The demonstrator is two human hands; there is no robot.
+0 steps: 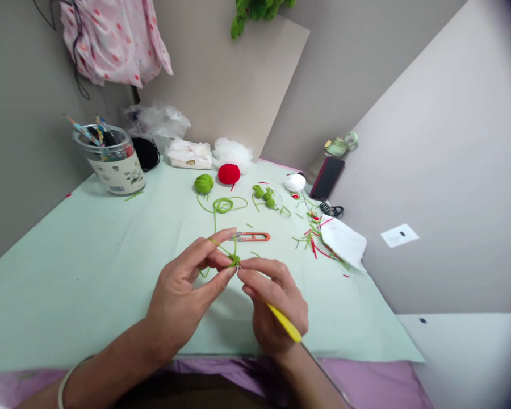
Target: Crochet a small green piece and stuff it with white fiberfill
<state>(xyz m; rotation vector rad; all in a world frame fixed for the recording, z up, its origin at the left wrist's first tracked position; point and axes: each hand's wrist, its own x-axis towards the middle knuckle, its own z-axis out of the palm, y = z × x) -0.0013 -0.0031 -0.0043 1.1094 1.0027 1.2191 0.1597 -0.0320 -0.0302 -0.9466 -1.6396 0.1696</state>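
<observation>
Between the thumb and fingers of my left hand (186, 284) is a small green crochet piece (234, 260). Green yarn (215, 222) runs over the left index finger and back toward a green yarn ball (204, 183). My right hand (276, 298) is closed around a crochet hook with a yellow handle (286, 322); its tip meets the green piece, though the stitch is too small to make out. Just beyond the fingertips lie orange thread snips (255, 236), their blades partly behind the left index finger.
A red yarn ball (229, 174), white stuffing (232, 154) and a tissue pack (189, 154) stand at the back. Small green crocheted pieces (267, 196) lie right of centre. Yarn scraps (313, 244), a white ball (295, 182) and a phone (327, 178) are rightward; a pen jar (118, 170) stands left.
</observation>
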